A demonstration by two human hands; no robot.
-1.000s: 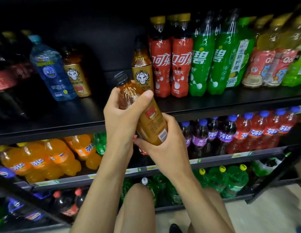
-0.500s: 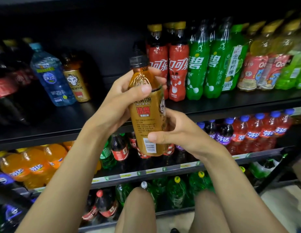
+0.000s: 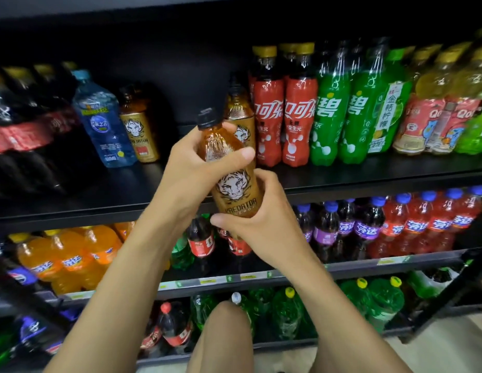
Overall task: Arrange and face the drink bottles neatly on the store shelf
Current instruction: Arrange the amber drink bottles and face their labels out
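I grip Predator energy btl (image 3: 236, 184) w/ both hands: L hand (image 3: 191, 173) round neck, R hand (image 3: 257, 219) round base. Held in front of top shelf (image 3: 369, 181), near-upright, cap tilted up-left, tiger label facing me.

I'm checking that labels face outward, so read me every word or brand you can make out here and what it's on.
"PREDATOR", line beneath partly hidden: held gold bottle
"PREDATOR": gold bottle on shelf
"口可乐", cut off: red bottles
"碧": green bottles
"金桔柠檬": green-labelled bottle
"Qo", cut off: yellow bottles
"芬达": lower-shelf bottles
Price tags: too small to read.
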